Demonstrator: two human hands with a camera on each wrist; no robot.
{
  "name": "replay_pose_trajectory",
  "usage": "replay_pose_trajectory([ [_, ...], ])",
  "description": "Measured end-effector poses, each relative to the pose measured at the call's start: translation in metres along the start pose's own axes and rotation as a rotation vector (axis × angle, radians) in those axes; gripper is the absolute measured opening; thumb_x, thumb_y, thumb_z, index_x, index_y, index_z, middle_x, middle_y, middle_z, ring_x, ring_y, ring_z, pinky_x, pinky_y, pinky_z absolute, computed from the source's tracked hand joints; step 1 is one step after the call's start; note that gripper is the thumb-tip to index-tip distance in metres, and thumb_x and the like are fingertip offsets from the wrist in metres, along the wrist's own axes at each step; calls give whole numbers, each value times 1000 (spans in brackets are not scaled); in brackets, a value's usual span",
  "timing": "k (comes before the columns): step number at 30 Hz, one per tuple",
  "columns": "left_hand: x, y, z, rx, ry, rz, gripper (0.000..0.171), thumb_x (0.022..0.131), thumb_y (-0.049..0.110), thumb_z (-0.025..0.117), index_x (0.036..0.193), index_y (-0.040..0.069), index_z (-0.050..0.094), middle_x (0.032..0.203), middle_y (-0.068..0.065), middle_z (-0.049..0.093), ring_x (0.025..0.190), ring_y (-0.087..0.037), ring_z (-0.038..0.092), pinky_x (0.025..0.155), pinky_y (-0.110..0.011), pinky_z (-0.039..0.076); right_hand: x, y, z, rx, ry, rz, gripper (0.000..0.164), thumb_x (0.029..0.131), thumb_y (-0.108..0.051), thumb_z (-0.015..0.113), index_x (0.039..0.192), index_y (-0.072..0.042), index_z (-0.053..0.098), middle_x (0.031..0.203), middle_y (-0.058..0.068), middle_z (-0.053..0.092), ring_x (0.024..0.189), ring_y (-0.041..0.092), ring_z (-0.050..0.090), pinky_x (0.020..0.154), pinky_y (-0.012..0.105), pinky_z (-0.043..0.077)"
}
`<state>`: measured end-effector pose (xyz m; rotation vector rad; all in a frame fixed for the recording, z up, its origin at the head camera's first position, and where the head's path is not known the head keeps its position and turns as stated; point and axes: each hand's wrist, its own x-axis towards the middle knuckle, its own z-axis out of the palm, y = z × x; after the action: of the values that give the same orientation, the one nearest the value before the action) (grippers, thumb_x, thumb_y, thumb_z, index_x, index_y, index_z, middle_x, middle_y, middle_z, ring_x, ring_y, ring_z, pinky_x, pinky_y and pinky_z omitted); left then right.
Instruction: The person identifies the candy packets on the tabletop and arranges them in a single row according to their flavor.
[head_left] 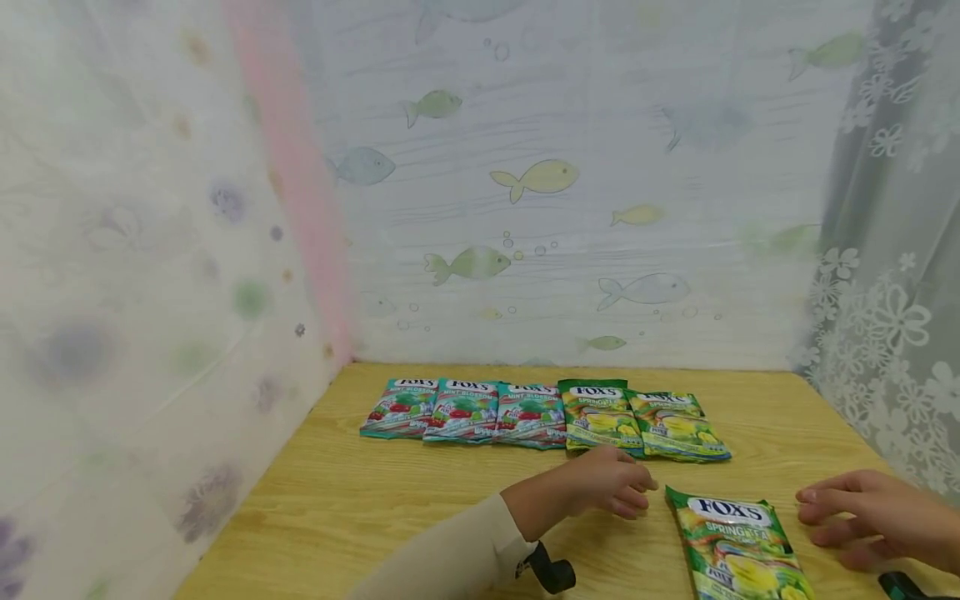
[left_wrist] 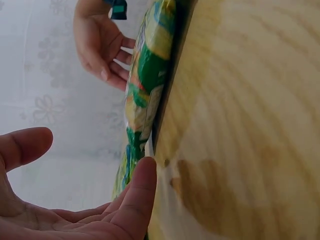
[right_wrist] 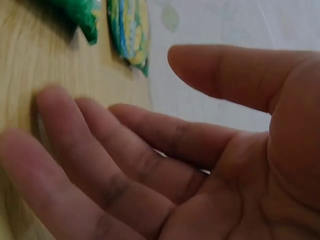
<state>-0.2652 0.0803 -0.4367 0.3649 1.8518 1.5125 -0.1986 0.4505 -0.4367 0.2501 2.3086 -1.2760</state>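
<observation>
A green Fox's Spring Tea candy bag lies on the table between my two hands, near the front edge of the head view. To its left, my left hand hovers with fingers loosely extended and holds nothing. On the bag's other side is my right hand, its palm turned inward and its fingers relaxed, apart from the bag. In the left wrist view the candy bag stands between the left fingers and the right hand. The right wrist view shows the right hand's fingers spread, with a green bag corner beyond them.
Along the back of the wooden table runs a row of bags: three teal Mint Blossom bags, then two green Spring Tea bags. Fish-patterned sheeting hangs behind the table, and a flowered curtain hangs at the right.
</observation>
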Motion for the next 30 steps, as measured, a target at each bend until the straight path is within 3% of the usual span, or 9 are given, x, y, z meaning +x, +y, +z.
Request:
replay_pose_trajectory([
  [2, -4, -2, 2, 2, -42, -31, 33, 99, 23, 64, 121, 0, 72, 114, -18, 73, 110, -37, 72, 91, -46, 61, -4, 5, 1, 27, -33, 5, 53, 109, -37, 50, 129, 10, 63, 105, 5, 75, 89, 20, 76, 76, 40, 64],
  [5, -9, -3, 8, -21, -94, -67, 31, 99, 23, 63, 118, 1, 74, 113, -19, 73, 115, -39, 71, 96, -47, 59, -9, 11, 2, 77, -143, -52, 45, 111, -33, 47, 121, 5, 69, 99, 5, 75, 81, 16, 75, 69, 35, 63],
  [12, -7, -5, 16, -53, -173, -131, 29, 102, 27, 62, 116, 6, 77, 110, -16, 76, 120, -39, 68, 96, -44, 59, -14, 9, 15, 124, -318, -126, 47, 112, -34, 41, 110, 1, 71, 87, 2, 73, 70, 9, 74, 59, 25, 59],
  [18, -4, -6, 23, -108, -225, -180, 25, 101, 25, 63, 111, 6, 77, 109, -13, 76, 126, -41, 63, 91, -38, 61, -12, 2, 25, 111, -347, -181, 48, 113, -35, 40, 104, 1, 72, 83, 4, 75, 67, 11, 74, 61, 29, 62],
  [22, -3, -6, 27, -128, -244, -198, 24, 102, 25, 63, 112, 6, 74, 111, -12, 76, 131, -42, 58, 98, -40, 58, -9, -3, 29, 106, -349, -189, 47, 112, -35, 42, 104, 0, 71, 78, 3, 74, 63, 10, 72, 60, 29, 61],
  [26, -3, -6, 29, -139, -228, -206, 23, 102, 24, 63, 112, 6, 73, 110, -13, 75, 130, -42, 59, 104, -44, 53, -6, -7, 32, 119, -370, -209, 44, 113, -34, 42, 96, -2, 68, 75, 0, 69, 61, 9, 68, 59, 29, 59],
  [30, -2, -4, 26, -141, -202, -200, 23, 101, 23, 64, 111, 5, 74, 110, -12, 75, 125, -39, 65, 101, -42, 56, -3, -9, 33, 111, -372, -230, 44, 113, -33, 41, 96, -2, 67, 79, 2, 68, 63, 10, 67, 60, 30, 59],
])
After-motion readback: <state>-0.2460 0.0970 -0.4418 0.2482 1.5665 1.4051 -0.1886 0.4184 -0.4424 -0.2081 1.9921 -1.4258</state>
